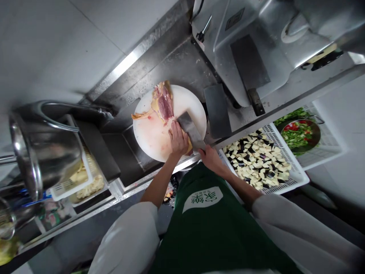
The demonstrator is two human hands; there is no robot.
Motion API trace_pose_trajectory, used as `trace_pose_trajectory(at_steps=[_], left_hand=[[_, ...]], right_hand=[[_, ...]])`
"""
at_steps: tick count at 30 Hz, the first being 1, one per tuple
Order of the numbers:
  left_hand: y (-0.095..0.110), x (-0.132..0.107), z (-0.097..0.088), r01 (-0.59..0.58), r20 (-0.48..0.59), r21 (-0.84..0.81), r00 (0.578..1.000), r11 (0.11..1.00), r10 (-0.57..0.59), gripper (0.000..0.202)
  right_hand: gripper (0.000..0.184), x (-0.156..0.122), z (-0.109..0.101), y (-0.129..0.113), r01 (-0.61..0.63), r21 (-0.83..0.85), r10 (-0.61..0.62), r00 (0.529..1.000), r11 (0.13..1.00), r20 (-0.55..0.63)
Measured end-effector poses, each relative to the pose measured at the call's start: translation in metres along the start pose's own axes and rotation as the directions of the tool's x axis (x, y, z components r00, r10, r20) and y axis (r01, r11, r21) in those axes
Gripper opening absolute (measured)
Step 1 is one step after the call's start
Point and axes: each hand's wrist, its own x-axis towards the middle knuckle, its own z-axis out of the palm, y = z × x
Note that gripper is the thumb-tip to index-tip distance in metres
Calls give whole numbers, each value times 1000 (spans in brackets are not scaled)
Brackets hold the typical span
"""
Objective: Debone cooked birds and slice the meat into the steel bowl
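A round white cutting board [148,133] lies on the steel counter, and raw poultry [163,102] rests near its far edge. My right hand [209,156] is closed round the handle of a cleaver [190,129] whose blade lies over the board's near right part. My left hand [178,139] presses fingers-down on a piece of meat right beside the blade; that piece is mostly hidden under the hand.
A white basket of diced eggplant [259,160] sits to the right, with a metal bowl of chopped greens and red bits [299,134] beyond it. Two more cleavers [218,110] [249,64] lie further back. A steel pot [42,148] and a tray of pale food [82,182] stand at left.
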Motion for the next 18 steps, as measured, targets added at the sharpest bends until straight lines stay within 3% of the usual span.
trace_pose_trajectory(at_steps=[3,10,15,18], left_hand=[[3,-1,-1,16,-5,-15,1000,1000,-16,72],[-2,-5,1,36,-52,-37,998,999,-38,72],[-4,-6,4,15,-61,-56,998,998,-19,74],[-5,-5,3,29,-56,-80,998,996,-34,74]], right_hand=[[34,-15,4,12,-12,-40,13,1000,999,18],[39,39,0,-37,61,-7,-62,997,998,-42],[35,12,-5,-6,73,-146,-71,997,987,22],[35,15,-7,-4,86,-179,-81,996,980,34]])
